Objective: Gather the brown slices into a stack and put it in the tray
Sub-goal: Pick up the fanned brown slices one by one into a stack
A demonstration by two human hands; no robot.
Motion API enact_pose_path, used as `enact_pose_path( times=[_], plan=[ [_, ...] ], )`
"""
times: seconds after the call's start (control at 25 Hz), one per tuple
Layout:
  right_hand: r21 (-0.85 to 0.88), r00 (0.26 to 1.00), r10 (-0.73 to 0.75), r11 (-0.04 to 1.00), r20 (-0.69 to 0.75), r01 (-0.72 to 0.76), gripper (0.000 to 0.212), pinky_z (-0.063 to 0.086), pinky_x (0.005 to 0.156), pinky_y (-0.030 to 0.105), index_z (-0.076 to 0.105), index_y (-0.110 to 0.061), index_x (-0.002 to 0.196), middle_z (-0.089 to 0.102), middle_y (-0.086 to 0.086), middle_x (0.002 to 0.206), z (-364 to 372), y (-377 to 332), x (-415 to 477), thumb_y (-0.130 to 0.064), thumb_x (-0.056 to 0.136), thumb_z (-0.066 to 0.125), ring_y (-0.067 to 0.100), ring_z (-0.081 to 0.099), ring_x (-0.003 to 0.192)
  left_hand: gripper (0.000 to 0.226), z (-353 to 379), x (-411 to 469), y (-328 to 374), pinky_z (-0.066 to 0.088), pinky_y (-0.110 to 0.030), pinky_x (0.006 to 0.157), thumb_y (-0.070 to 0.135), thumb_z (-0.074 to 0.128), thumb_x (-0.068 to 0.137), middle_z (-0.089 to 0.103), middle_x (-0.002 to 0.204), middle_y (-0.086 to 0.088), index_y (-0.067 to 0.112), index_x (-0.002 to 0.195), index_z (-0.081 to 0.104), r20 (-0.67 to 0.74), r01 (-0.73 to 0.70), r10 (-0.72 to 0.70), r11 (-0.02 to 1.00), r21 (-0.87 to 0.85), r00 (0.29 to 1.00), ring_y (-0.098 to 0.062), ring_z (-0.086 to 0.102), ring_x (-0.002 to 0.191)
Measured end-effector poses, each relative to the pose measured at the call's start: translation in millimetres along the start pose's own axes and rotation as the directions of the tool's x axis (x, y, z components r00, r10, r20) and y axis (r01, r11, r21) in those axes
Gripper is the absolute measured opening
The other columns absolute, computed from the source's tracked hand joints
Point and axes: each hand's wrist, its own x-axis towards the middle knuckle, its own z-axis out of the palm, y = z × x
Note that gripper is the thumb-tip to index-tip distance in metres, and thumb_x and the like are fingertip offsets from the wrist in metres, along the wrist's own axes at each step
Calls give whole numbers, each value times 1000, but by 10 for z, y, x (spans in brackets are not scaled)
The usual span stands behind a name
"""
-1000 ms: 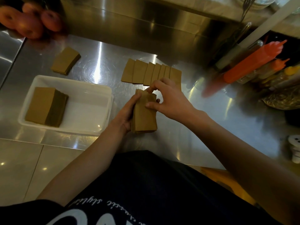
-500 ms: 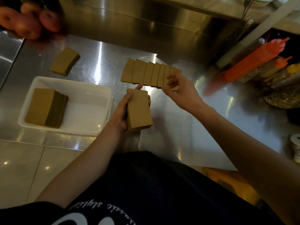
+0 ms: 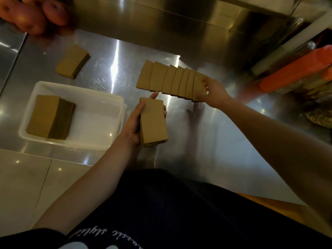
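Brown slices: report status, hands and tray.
Left hand grips brown slice stack. Right hand at end of fanned slice row, grip unclear. White plastic tray holds one stack, path clear.

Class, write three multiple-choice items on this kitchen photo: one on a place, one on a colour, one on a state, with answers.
1. Where is the tray?
A. left of the held stack
B. on the floor
C. beside the bottles

2. What colour is the tray?
A. red
B. white
C. black

3. What is the right hand doing?
A. resting in the tray
B. holding a bottle
C. touching the fanned row's end slice

Answers: A, it lies left of the left hand; B, its walls are white; C, its fingers meet the rightmost slice.
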Motion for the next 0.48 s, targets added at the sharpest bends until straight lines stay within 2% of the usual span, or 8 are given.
enact_pose_path(
  times=[0.08,0.16,0.28,0.48],
  plan=[
    [-165,998,-34,985,47,42,52,38,80,30,55,-5,122,60,12,111,3,50,208,-31,81,73,26,56,101,96,-12,-3,9,58,-37,81,48,84,68,66,112,-9,30,150,39,-1,-14,14,1000,-8,1000,-18,67,94],
    [-324,992,-7,945,127,48,57,40,89,37,50,-5,127,54,18,123,-1,95,423,-37,83,67,35,52,111,95,-9,-5,21,58,-37,79,47,86,66,65,111,-9,30,148,40,-2,-29,29,999,-24,1000,-18,67,93],
    [-360,981,115,932,154,-53,71,40,96,43,41,-9,133,43,19,134,8,149,630,-43,78,71,35,44,120,101,19,4,19,59,-36,77,46,88,63,64,110,-9,30,149,38,-24,-50,49,998,-50,999,-18,68,91],
    [-348,991,112,934,71,-81,82,43,92,47,39,-12,133,42,15,132,37,254,617,-43,69,80,35,41,121,104,74,86,22,58,-35,78,46,88,63,67,105,-10,28,151,36,-46,-63,61,997,-45,997,-19,68,90]
  ],
)
